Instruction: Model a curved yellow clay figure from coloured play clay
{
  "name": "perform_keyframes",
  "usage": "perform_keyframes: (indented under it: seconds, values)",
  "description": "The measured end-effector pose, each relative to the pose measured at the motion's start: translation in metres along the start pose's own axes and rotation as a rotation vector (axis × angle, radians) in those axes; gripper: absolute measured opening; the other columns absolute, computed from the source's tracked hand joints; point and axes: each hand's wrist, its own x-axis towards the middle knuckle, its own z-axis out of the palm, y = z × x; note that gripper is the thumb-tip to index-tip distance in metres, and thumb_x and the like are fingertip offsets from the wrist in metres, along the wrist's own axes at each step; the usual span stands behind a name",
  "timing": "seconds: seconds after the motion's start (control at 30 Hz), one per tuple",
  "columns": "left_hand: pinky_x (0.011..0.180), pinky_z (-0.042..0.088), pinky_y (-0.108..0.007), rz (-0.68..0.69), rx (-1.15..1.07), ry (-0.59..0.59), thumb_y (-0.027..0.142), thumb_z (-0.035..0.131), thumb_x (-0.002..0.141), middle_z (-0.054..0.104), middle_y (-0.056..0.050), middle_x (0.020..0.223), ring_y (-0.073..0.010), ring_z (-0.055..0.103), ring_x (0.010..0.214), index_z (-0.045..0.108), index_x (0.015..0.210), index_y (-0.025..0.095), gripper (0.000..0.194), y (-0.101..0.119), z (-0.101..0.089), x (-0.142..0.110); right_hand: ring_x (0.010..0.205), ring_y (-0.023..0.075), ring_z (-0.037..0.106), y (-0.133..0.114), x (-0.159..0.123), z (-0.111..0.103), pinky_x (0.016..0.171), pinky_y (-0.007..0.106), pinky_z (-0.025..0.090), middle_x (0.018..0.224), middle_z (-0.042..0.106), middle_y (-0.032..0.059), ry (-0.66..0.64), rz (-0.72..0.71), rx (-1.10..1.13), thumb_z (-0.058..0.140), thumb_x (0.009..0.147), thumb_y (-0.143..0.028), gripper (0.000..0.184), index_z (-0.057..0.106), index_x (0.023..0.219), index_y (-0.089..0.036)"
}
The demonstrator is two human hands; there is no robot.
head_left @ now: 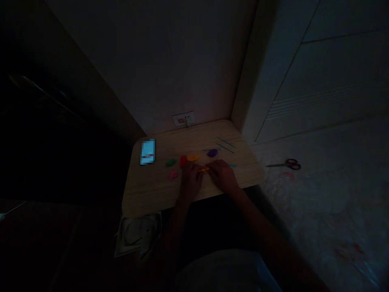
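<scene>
Between my two hands is a small strip of orange modelling clay (204,169), pinched at both ends. My left hand (191,179) is closed on its left end, and my right hand (224,175) grips the right end. Just beyond my left fingers lie a red clay lump (182,161) and a yellow-orange clay lump (193,157). A green lump (170,162) and a pink lump (173,174) rest to the left. Past my right hand sits a purple lump (212,153). Dim light hides the fingertips' detail.
Thin blue sticks (225,147) lie on the small wooden table (146,186), toward its back right. A lit phone (148,151) is at the left. A wall socket (183,119) with a plug is behind. Scissors (288,164) lie on the floor at the right.
</scene>
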Motion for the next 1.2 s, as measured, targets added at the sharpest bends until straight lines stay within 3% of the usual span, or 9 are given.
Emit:
perform_keyframes:
  seconds: [0.77,1.2]
  values:
    - [0.100,0.051,-0.045,-0.022,-0.014,-0.030,0.015,0.065,0.092,0.070,-0.007,0.101,-0.0257,0.063,0.105,0.072,0.097,0.019,0.010,-0.0006,-0.0021,0.0017,0.093,0.0260,0.067,0.0006,0.0008,0.0023,0.085,0.038,0.052,0.096,0.076,0.0097,-0.016,-0.002,0.006,0.067,0.093,-0.014,0.010,0.075,0.098,-0.020]
    - [0.103,0.050,-0.047,-0.030,-0.082,0.015,0.013,0.065,0.088,0.071,-0.009,0.108,-0.0268,0.063,0.109,0.073,0.107,0.019,0.021,-0.0054,0.0003,0.0004,0.100,0.0285,0.064,-0.0034,0.0025,-0.0019,0.088,0.039,0.051,0.104,0.072,0.0124,-0.034,-0.030,-0.031,0.064,0.096,-0.021,0.016,0.072,0.109,-0.019]
